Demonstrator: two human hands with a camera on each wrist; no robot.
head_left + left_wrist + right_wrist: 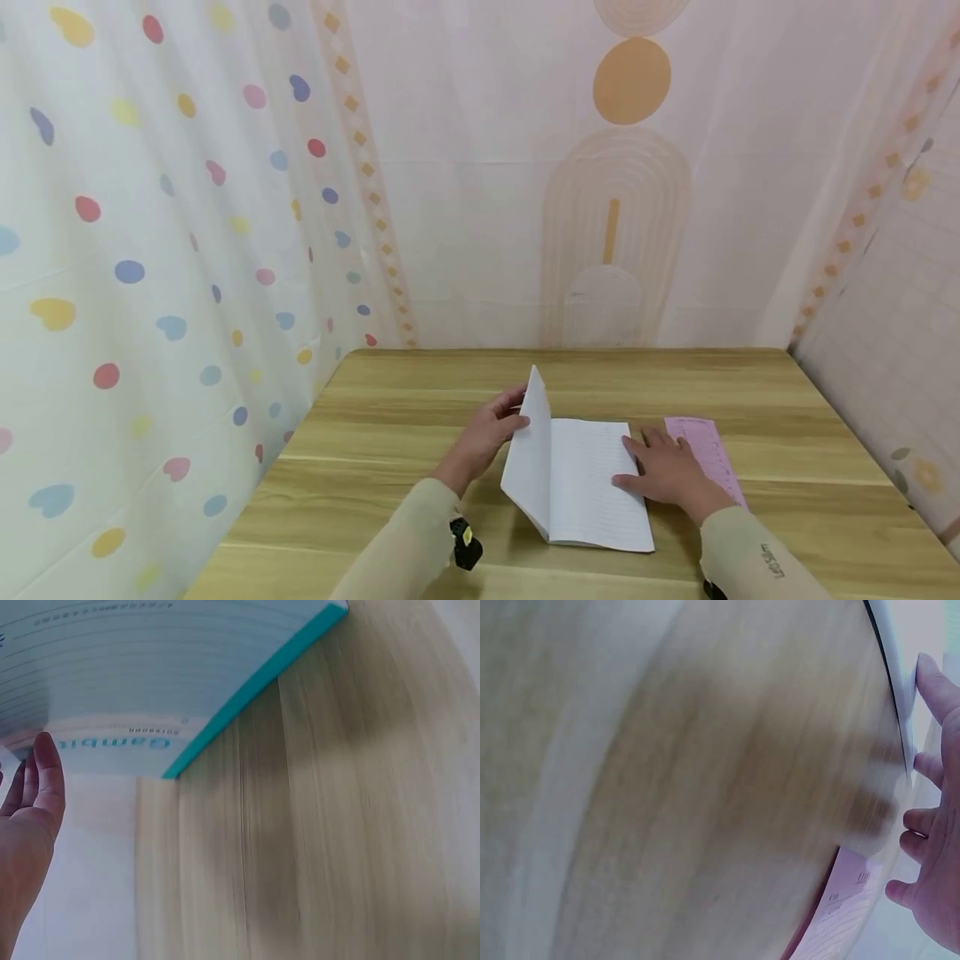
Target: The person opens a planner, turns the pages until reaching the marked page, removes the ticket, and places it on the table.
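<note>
A person sits at a wooden table (390,433) with a thin lined notebook (592,492) lying open just in front of them, near the table's middle. The left hand (487,433) lifts the notebook's cover (528,458), which stands nearly upright from the spine; the fingers lie fairly straight along the outer face of the cover, the thumb seeming to sit at its edge, so it reads as a light support, not a firm clench. In the left wrist view the cover's underside shows a teal border and printed lettering above the tabletop. The right hand (667,471) rests flat with relaxed, spread fingers on the right edge of the open lined page, pinning the notebook down; part of the hand also lies over a pink sheet (708,454) that sits on the table touching the notebook's right side. The step in hand looks like turning the cover, either opening it flat or folding it shut. The next move would call for the left hand to guide the cover through its arc while the right hand keeps the pages from sliding or clears out of the way.
</note>
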